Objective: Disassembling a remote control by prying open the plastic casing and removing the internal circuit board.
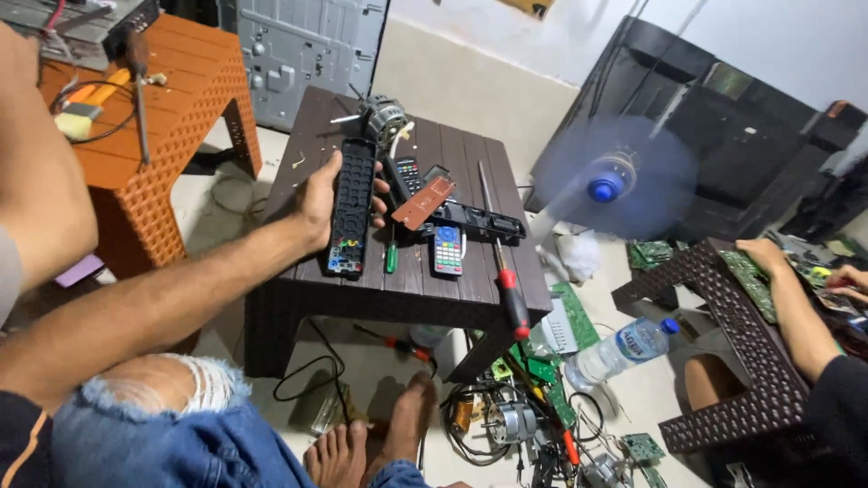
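While the left hand (pixel 318 201) grips a long black remote (pixel 352 206) over the dark brown table (pixel 298 145), the right hand is out of view. Just right of the fingers: a green-handled screwdriver (pixel 391 255), a small white remote (pixel 448 249), a red-handled screwdriver (pixel 504 262).

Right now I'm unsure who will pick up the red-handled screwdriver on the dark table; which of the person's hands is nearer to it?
Left hand, gripping the black remote on the table, left of the red-handled screwdriver. The right hand is out of view.
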